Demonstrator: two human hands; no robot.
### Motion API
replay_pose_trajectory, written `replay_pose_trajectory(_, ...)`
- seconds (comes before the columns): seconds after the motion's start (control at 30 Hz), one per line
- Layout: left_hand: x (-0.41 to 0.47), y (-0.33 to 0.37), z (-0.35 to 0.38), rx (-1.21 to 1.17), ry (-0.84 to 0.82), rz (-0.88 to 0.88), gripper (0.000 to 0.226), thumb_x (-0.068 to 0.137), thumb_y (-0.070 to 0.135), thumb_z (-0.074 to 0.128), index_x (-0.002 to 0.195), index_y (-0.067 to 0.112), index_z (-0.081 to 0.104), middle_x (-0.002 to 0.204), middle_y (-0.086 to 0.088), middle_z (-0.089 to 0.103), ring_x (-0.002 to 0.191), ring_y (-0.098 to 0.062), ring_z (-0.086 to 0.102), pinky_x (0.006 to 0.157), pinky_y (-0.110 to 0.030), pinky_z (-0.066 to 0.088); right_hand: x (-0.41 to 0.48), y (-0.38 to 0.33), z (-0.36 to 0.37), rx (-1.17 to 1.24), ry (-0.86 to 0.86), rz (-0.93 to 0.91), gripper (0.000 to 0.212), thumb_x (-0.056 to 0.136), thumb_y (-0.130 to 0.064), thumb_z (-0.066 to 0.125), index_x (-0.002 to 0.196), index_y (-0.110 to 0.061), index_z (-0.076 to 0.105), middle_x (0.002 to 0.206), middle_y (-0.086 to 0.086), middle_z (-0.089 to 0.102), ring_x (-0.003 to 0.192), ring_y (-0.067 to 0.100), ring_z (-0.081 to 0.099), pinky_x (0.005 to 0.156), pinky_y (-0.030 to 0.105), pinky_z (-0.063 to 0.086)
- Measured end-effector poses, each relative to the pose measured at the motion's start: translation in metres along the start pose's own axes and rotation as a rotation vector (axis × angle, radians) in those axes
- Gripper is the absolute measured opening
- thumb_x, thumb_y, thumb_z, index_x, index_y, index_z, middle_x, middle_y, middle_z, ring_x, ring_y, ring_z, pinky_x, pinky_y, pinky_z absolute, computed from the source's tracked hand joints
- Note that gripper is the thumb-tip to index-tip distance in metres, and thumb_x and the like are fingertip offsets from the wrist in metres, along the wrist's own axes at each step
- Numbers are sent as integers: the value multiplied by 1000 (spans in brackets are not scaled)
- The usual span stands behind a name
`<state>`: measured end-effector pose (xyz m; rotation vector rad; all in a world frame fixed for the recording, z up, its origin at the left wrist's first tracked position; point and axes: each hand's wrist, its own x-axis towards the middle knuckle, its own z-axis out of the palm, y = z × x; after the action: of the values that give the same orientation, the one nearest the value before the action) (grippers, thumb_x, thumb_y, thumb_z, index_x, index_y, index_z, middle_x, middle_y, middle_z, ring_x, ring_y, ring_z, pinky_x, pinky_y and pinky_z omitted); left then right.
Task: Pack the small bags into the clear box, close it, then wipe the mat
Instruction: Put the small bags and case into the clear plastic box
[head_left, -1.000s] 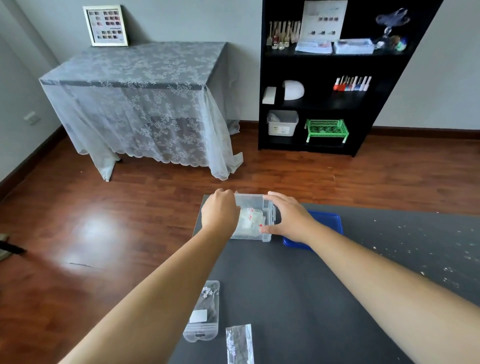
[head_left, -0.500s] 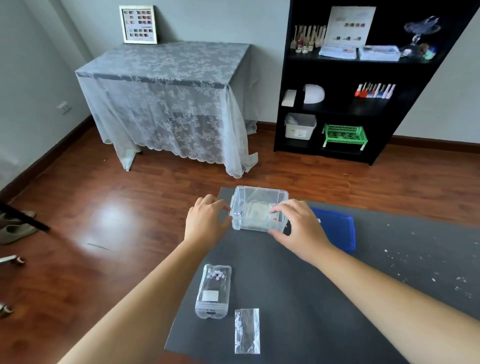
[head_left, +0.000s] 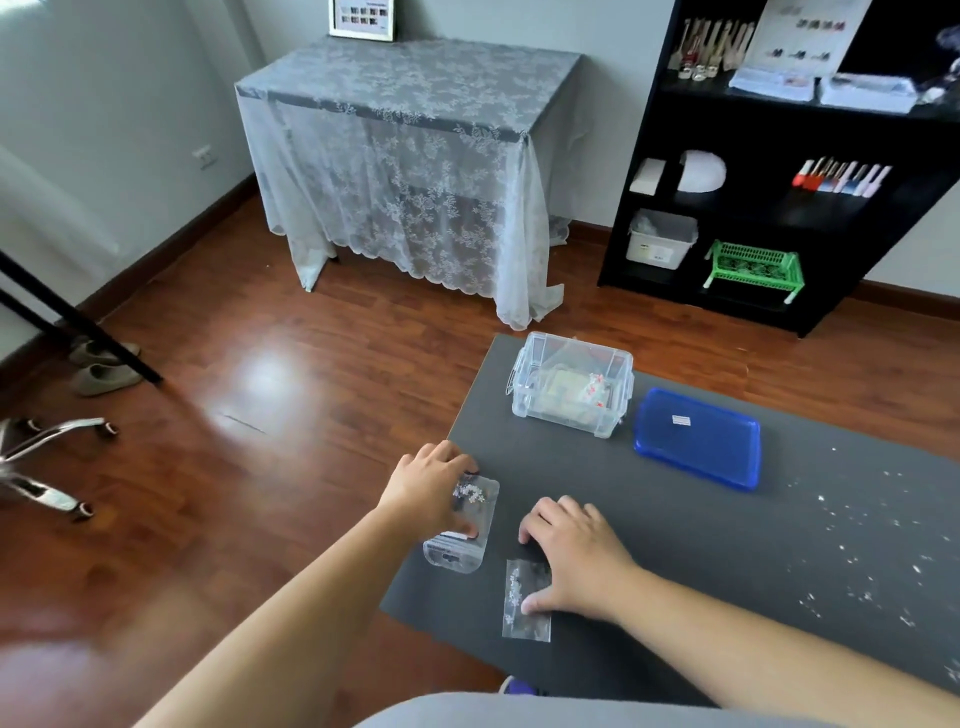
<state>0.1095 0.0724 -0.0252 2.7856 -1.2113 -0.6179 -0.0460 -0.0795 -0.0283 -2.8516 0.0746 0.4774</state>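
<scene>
Head view: your left hand (head_left: 428, 491) grips the pouch (head_left: 457, 553), label unreadable, at the mat's (head_left: 675, 571) left edge; your spread right hand (head_left: 576, 556) presses the flat bag (head_left: 519, 621).

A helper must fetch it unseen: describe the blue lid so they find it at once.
Start at the dark grey mat before the black shelf unit. Near its far edge stands the clear box; the blue lid lies flat just to its right. It is the only opaque blue thing there, with a small white label on top.
</scene>
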Motion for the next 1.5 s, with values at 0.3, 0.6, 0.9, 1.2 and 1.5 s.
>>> replay_pose_trajectory(0.3, 8, 11, 1, -21, -47, 1, 49, 61, 48, 79, 103, 29, 62, 115, 4, 46, 111, -20, 42, 84, -29, 36, 6, 0, -8, 113, -111, 37, 24, 67, -43, 75, 78, -29, 58, 96, -8, 45, 99, 16, 44, 89, 30, 36)
replay_pose_trajectory(0.6, 8, 18, 3, -185, 9, -90, 72, 53, 37, 87, 113, 22, 51, 109, 4, 45, 101, -21, 40, 79, -33, 44, -4, 20, -22, 608, 21, 156, 35, 73, -7, 69, 63, -29, 43, 64, -11, 56, 58, 3, 47, 57, 14, 39)
replay_pose_trajectory(0.9, 20, 14, -6, -492, -12, -174, 37, 60, 18, 81, 56, 21, 44, 59, 8, 47, 55, -10, 42, 46, -21, 34, 8, 51, -76, 998, 253, 325, 20, 73, -7, 78, 89, -14, 68, 66, -8, 63, 61, 6, 55, 55, 3, 41)
replay_pose_trajectory(1.2, 48, 12, -94, -974, 215, -95, 19, 80, 23, 65, 61, 25, 66, 62, 0, 60, 60, -17, 48, 60, -31, 36, 43, 87, -141, 805, 574, 402, 6, 81, -19, 72, 77, -14, 72, 80, 3, 73, 74, 15, 63, 67, 24, 48)
replay_pose_trajectory(1.5, 68, 11, -102, -1104, 327, -107, 16, 81, 22, 64, 66, 18, 67, 56, 10, 64, 54, -7, 53, 63, -28, 42, 86, 94, -137, 384, 415, 460, 11, 92, -26, 52, 85, -21, 60, 78, -4, 65, 82, 23, 59, 93, 39, 39)
